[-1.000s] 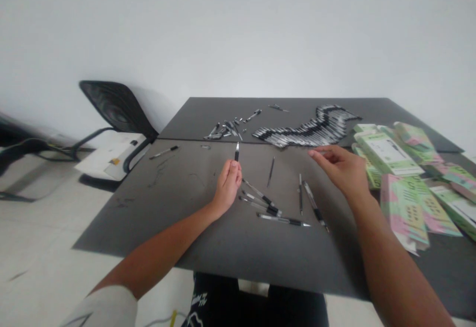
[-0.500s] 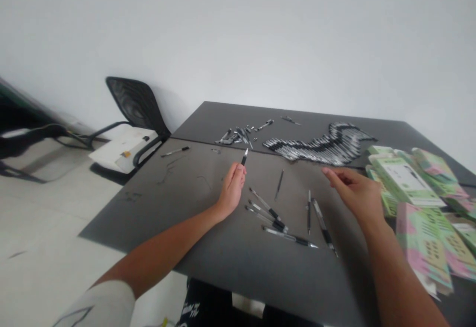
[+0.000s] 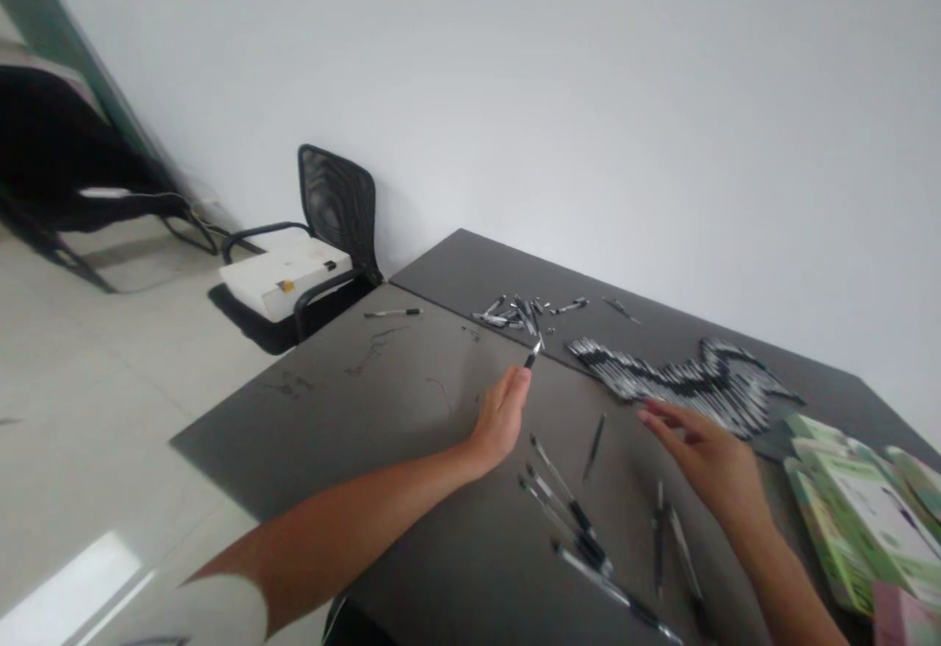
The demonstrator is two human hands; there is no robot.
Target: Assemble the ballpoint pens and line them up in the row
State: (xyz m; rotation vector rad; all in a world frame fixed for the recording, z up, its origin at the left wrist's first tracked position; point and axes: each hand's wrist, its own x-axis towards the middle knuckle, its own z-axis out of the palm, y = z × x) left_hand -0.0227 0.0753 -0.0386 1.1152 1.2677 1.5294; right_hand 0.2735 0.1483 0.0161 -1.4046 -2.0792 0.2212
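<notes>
In the head view, my left hand (image 3: pixel 504 419) is closed around a pen (image 3: pixel 533 356), whose silver tip points up and away from me. My right hand (image 3: pixel 706 455) hovers over the table by the near edge of a long row of pens (image 3: pixel 668 381) laid side by side. Its thumb and fingers are slightly apart, and I see nothing between them. Several loose pens (image 3: pixel 565 494) lie on the table between my hands and nearer to me. A thin dark pen or refill (image 3: pixel 595 447) lies left of my right hand.
A small heap of pens and parts (image 3: pixel 515 313) lies towards the back of the dark table (image 3: pixel 309 460). Green and pink boxes (image 3: pixel 874 519) are stacked at the right. A black chair (image 3: pixel 338 200) holding a white box (image 3: pixel 283 273) stands beyond the left edge.
The view has turned left and tilted, so the table things sit further right and lower. My right hand appears closer to the row of pens. My left hand still holds the pen.
</notes>
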